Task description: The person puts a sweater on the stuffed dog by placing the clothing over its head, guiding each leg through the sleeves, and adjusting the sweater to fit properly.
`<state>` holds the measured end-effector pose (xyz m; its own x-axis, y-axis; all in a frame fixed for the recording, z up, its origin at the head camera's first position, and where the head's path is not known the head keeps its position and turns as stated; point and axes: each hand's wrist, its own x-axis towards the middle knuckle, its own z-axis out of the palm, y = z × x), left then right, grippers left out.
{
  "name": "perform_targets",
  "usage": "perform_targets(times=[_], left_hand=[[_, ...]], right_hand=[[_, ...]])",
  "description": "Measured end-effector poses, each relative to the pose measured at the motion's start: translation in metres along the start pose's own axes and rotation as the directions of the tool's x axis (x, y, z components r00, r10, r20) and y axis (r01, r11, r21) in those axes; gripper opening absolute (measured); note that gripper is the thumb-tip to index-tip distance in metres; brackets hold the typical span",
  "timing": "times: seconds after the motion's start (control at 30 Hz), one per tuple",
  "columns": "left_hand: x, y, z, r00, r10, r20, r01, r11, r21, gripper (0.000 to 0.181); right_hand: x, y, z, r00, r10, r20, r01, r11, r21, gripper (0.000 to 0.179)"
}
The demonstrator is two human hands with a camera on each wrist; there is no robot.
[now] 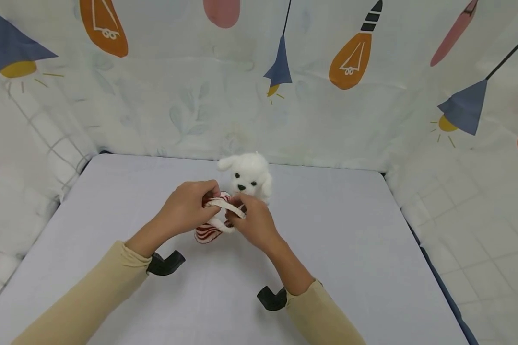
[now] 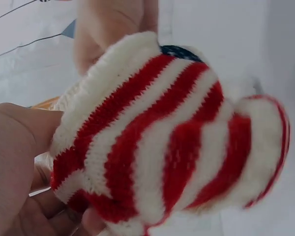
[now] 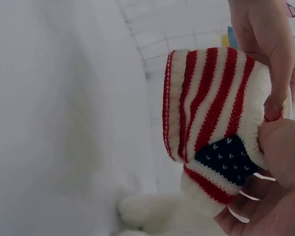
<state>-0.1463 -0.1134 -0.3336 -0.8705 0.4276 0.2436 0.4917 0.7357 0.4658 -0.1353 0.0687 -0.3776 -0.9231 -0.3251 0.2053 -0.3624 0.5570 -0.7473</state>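
Observation:
Between both hands is a small knitted sweater (image 1: 208, 233) with red and white stripes and a white ribbed edge. My left hand (image 1: 189, 203) pinches that ribbed edge on one side. Opposite it, my right hand (image 1: 257, 223) grips the edge too, so the opening is held apart in a loop. The striped body of the sweater (image 2: 142, 132) fills the left wrist view. In the right wrist view, a navy patch (image 3: 227, 160) with white flecks shows near my right fingers. A white plush dog (image 1: 246, 173) sits upright just behind the hands, its lower body hidden by them.
A white cloth covers the table (image 1: 349, 249). Pale printed curtains (image 1: 155, 96) with lamp and bulb pictures stand behind and at both sides. Black curved pieces stick out at the left cuff (image 1: 166, 263) and the right cuff (image 1: 272, 298).

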Motion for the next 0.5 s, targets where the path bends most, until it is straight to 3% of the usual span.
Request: perform_targets(times=[0.23,0.33,0.5], left_hand=[[0.008,-0.003,-0.001,1.000,0.012,-0.025,-0.014,0.998,-0.064,0.011],[0.012,-0.007,0.003,0.999,0.029,-0.018,-0.031,0.993,-0.115,0.014],[0.017,-0.012,0.008,0.999,0.033,-0.029,-0.036,0.993,-0.109,0.020]], right_hand=[[-0.001,0.001,-0.007,0.997,0.033,-0.063,-0.038,0.997,-0.072,0.008],[0.000,0.000,-0.011,0.990,0.046,-0.134,-0.051,0.998,-0.036,0.011],[0.001,-0.002,-0.020,0.974,0.055,-0.221,-0.050,0.998,0.029,0.011]])
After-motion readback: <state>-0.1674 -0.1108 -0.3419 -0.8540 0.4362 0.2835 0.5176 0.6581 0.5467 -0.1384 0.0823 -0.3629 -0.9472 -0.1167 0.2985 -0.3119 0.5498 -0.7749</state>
